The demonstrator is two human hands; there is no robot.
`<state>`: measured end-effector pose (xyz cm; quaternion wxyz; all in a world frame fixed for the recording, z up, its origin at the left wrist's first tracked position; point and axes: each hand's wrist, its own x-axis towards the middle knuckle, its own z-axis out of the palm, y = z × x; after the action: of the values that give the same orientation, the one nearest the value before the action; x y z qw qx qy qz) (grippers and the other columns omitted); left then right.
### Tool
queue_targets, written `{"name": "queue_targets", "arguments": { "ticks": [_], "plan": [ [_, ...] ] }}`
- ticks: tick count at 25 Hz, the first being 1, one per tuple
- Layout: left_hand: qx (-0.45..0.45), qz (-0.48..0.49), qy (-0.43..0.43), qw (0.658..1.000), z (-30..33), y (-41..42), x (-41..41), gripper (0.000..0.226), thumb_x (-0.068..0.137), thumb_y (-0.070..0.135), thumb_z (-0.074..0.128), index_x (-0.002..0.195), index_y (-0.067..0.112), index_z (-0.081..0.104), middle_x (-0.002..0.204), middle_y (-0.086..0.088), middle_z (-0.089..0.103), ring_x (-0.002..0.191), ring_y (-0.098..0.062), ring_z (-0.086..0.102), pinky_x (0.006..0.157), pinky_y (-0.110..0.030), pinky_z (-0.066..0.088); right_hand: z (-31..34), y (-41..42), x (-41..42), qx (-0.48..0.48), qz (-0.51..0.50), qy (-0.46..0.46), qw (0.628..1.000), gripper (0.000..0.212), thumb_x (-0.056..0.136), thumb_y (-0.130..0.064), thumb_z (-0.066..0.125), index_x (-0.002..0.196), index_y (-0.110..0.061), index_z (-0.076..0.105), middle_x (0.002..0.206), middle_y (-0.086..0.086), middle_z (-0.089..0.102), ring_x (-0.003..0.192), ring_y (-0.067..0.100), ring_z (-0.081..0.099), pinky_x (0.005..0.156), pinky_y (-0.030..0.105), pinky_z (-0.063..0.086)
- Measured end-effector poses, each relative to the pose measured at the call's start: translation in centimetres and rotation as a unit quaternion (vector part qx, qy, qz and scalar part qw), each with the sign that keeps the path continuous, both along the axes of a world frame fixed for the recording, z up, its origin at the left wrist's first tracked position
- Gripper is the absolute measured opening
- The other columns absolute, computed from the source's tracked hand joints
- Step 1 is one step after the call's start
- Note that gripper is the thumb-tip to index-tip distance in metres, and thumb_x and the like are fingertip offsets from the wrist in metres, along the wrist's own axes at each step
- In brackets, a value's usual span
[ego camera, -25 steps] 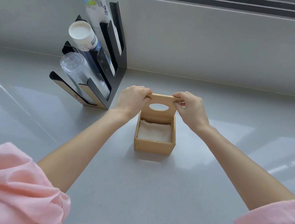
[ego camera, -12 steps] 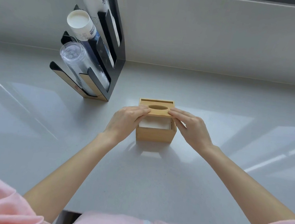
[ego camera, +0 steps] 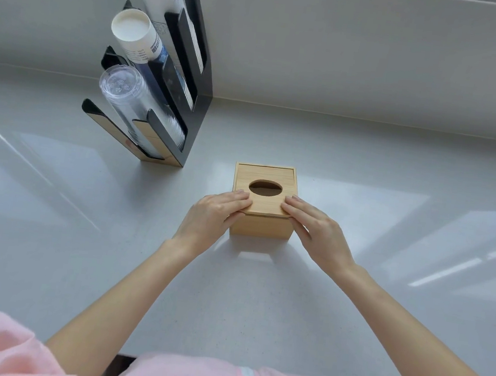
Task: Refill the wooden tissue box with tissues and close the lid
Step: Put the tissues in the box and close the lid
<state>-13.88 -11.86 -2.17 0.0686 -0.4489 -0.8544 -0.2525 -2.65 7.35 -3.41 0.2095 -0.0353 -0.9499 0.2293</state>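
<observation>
Lid now lies flat on the box; my left hand and right hand press flat, fingers together, closing nearly done.

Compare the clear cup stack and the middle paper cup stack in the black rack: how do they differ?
The clear cup stack is see-through plastic; the middle paper cup stack is opaque white with printed sides. The clear cup stack sits in the lowest, nearest slot of the black rack; the middle paper cup stack sits one slot higher and farther back. Both lean at a slant, round ends facing the camera, untouched by either hand.
</observation>
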Motion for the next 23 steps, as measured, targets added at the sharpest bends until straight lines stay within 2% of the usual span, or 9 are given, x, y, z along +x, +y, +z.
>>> {"name": "queue_targets", "arguments": {
  "ticks": [5, 8, 12, 14, 16, 19, 23],
  "plan": [
    [-0.004, 0.0, -0.005, 1.0, -0.2, -0.1, -0.1, 0.027, 0.08, 0.016, 0.058, 0.102, 0.014, 0.072, 0.111, 0.0, 0.072, 0.105, -0.016, 0.066, 0.083, -0.023, 0.05, -0.4, -0.2, 0.0, -0.001, -0.011, 0.001, 1.0, 0.031, 0.086, -0.01, 0.052, 0.113, -0.01, 0.068, 0.121, 0.006, 0.067, 0.117, 0.024, 0.06, 0.097, 0.024, 0.044],
    [0.005, -0.013, -0.006, 1.0, -0.3, -0.2, -0.2, 0.028, 0.083, 0.02, 0.054, 0.102, 0.011, 0.072, 0.111, -0.003, 0.072, 0.105, -0.018, 0.066, 0.086, -0.02, 0.044, -0.6, -0.2, 0.0, -0.006, -0.016, 0.0, 1.0, 0.031, 0.089, -0.016, 0.049, 0.113, -0.01, 0.068, 0.121, 0.007, 0.067, 0.116, 0.024, 0.06, 0.1, 0.025, 0.036],
    [-0.002, -0.015, -0.008, 1.0, -0.5, -0.3, -0.2, 0.032, 0.085, 0.025, 0.05, 0.104, 0.011, 0.071, 0.113, -0.003, 0.07, 0.108, -0.019, 0.065, 0.086, -0.031, 0.051, -0.7, -0.5, 0.1, 0.005, -0.019, 0.007, 1.0, 0.04, 0.088, -0.024, 0.039, 0.111, -0.011, 0.069, 0.12, 0.006, 0.068, 0.115, 0.023, 0.061, 0.097, 0.025, 0.04],
    [-0.005, -0.014, -0.003, 1.0, -0.6, -0.3, -0.2, 0.038, 0.085, 0.03, 0.044, 0.104, 0.012, 0.071, 0.114, -0.003, 0.07, 0.109, -0.017, 0.064, 0.086, -0.031, 0.049, -0.7, -0.6, 0.1, 0.004, -0.022, 0.008, 1.0, 0.041, 0.088, -0.024, 0.038, 0.111, -0.011, 0.069, 0.12, 0.006, 0.068, 0.114, 0.023, 0.061, 0.096, 0.026, 0.041],
    [-0.006, -0.009, -0.003, 1.0, -0.6, -0.2, -0.1, 0.041, 0.084, 0.032, 0.041, 0.104, 0.013, 0.071, 0.113, -0.002, 0.071, 0.108, -0.017, 0.064, 0.086, -0.032, 0.049, -0.7, -0.7, 0.2, 0.001, -0.025, 0.008, 1.0, 0.041, 0.088, -0.025, 0.038, 0.111, -0.012, 0.069, 0.12, 0.005, 0.068, 0.115, 0.022, 0.062, 0.092, 0.027, 0.048],
    [-0.001, 0.009, -0.005, 1.0, -0.8, -0.1, 0.0, 0.031, 0.086, 0.026, 0.049, 0.101, 0.013, 0.072, 0.111, -0.002, 0.071, 0.106, -0.018, 0.065, 0.083, -0.032, 0.049, -0.5, -1.0, 0.2, -0.001, -0.027, 0.002, 1.0, 0.042, 0.088, -0.026, 0.037, 0.111, -0.013, 0.069, 0.12, 0.003, 0.068, 0.115, 0.022, 0.061, 0.088, 0.032, 0.054],
    [0.009, 0.017, -0.01, 1.0, -0.8, -0.1, 0.0, 0.024, 0.082, 0.015, 0.059, 0.101, 0.012, 0.072, 0.11, -0.003, 0.072, 0.106, -0.019, 0.066, 0.083, -0.033, 0.052, -0.8, -1.2, 0.3, -0.01, -0.028, -0.002, 1.0, 0.035, 0.089, -0.022, 0.044, 0.113, -0.014, 0.068, 0.121, 0.003, 0.067, 0.116, 0.02, 0.06, 0.091, 0.032, 0.052]
  ]
}}
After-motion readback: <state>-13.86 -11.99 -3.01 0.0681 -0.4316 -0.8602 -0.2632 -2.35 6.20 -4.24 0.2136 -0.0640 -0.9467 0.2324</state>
